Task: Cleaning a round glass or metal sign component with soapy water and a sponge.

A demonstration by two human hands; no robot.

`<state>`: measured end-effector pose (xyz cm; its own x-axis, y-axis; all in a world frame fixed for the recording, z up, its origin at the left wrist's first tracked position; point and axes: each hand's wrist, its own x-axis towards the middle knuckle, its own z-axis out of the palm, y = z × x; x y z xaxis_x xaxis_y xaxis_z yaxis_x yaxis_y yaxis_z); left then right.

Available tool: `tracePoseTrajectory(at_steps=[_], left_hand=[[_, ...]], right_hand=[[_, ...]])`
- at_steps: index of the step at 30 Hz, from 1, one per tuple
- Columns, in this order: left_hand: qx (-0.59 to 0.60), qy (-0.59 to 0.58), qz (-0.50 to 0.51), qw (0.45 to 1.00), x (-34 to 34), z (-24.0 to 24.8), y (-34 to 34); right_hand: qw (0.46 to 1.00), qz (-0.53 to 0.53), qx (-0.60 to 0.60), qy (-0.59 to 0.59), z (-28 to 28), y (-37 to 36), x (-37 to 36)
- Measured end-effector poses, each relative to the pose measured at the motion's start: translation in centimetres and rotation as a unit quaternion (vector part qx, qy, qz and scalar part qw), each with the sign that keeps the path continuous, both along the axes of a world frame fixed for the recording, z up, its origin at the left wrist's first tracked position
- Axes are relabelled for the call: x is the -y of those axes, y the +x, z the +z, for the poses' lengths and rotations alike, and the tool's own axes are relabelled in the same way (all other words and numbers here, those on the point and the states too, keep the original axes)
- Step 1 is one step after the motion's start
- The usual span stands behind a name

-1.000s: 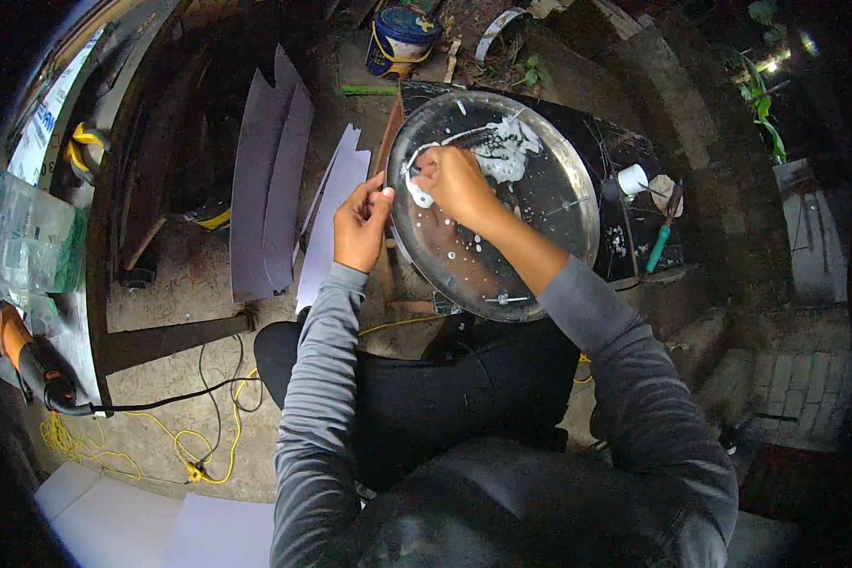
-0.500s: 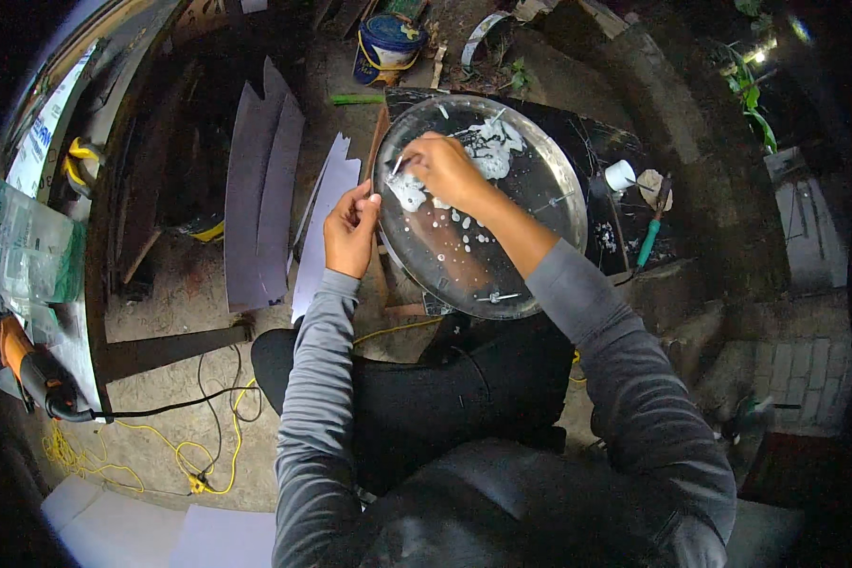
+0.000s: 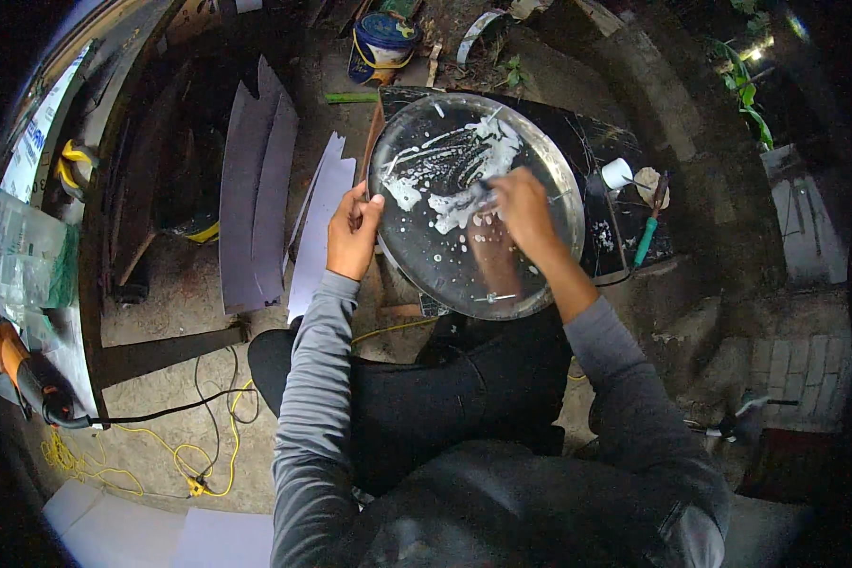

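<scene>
A round, shiny metal tray [image 3: 417, 260] lies in front of me, smeared and spotted with white paste [image 3: 497, 151]. At its left rim, my left hand [image 3: 353, 235] is closed with thumb and fingers pinching the edge. Over the right half of the tray, my right hand [image 3: 528, 216] is closed round a small greyish thing, blurred by motion, whose kind I cannot make out. Its tip touches a white smear near the tray's middle. A small metal rivet-like piece [image 3: 495, 298] lies at the tray's near edge.
Right of the tray are a white cup [image 3: 617, 174] and a green-handled tool [image 3: 646, 242]. A lidded blue bucket [image 3: 385, 47] stands beyond. Bent grey sheets [image 3: 256, 199] lie left. An orange power tool [image 3: 24, 364] and yellow cord [image 3: 194, 485] are farther left.
My right hand has swept from the tray's left side to the right and nearer to me. White paste is now spread across the middle in streaks. My left hand keeps hold of the rim.
</scene>
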<state>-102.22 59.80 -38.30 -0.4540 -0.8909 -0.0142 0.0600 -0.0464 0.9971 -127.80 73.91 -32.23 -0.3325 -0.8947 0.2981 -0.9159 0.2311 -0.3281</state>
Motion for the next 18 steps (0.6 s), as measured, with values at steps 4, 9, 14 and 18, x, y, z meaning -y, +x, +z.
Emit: tracePoseTrajectory(at_steps=[4,9,14,18], left_hand=[[-0.010,0.000,-0.034,0.999,-0.2,0.0,0.0],[-0.014,-0.006,-0.036,0.999,0.0,-0.1,0.0],[-0.049,0.015,-0.039,0.998,-0.2,-0.1,0.1],[-0.037,0.017,-0.041,0.998,-0.1,-0.1,0.0]], right_hand=[[0.981,-0.188,0.021,-0.032,0.4,-2.5,3.5],[0.985,0.134,0.108,0.002,-1.0,3.0,4.1],[0.990,0.027,0.132,0.029,0.1,0.9,6.4],[0.984,0.020,-0.057,-0.168,-0.9,0.0,11.3]])
